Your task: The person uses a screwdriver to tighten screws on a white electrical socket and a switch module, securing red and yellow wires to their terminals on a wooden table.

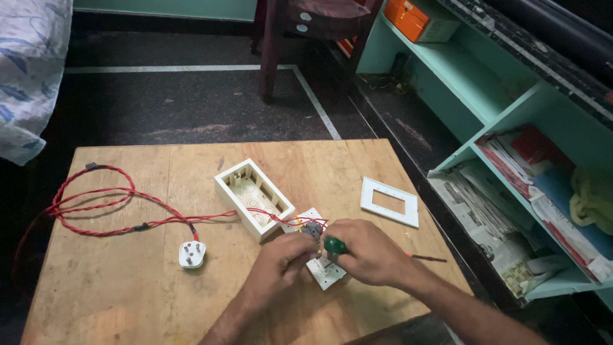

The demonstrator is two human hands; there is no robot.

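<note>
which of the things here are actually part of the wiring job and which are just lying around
In use: left hand and right hand on the white switch plate; green-handled screwdriver; white wall box; red twisted cable; white plug; white frame.

Lying about: orange box, stacked papers, chair.

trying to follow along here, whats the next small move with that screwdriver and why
Probably keep the left hand steadying the white switch plate and turn the green-handled screwdriver in the right hand at the terminal. The red wires run from the white wall box to the plate's back, right where the tip points. Whether the screw is already tight cannot be seen.
</note>
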